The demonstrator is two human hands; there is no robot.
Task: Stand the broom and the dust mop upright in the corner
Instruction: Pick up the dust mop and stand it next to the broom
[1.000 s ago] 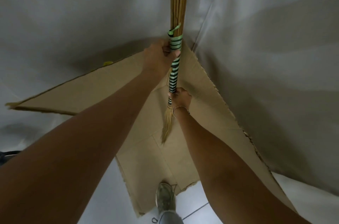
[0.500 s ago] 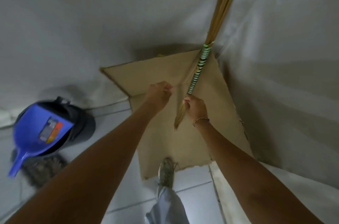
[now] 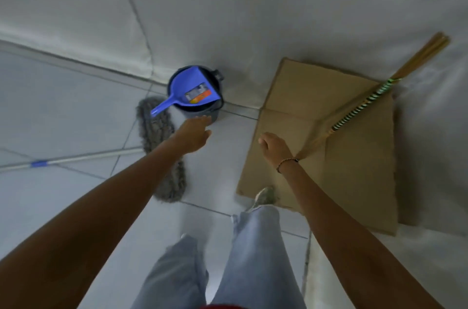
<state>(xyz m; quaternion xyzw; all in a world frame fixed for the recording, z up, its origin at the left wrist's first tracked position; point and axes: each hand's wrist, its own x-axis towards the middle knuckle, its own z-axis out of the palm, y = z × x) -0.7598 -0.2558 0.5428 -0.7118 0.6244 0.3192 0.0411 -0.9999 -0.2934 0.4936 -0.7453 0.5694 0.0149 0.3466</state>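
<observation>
The straw broom [image 3: 364,102], wound with green-and-black tape, leans in the corner at the right, its stick ends up against the white wall and its lower end on cardboard. The dust mop lies flat on the tiled floor: its grey shaggy head [image 3: 162,149] at centre left, its metal handle [image 3: 76,158] running left. My left hand [image 3: 193,134] is open, stretched out above the floor between the mop head and a bucket. My right hand [image 3: 274,148] hangs loosely curled and empty, just left of the broom's lower end, not touching it.
A dark bucket [image 3: 202,112] with a blue dustpan [image 3: 187,92] in it stands against the wall, behind the mop head. A flattened cardboard sheet [image 3: 354,169] covers the corner floor and wall. My legs and one shoe [image 3: 264,196] are below.
Both hands have let go of the broom, which now leans in the corner by itself. My view has swung left and down; my left hand has reached toward the mop and bucket.
</observation>
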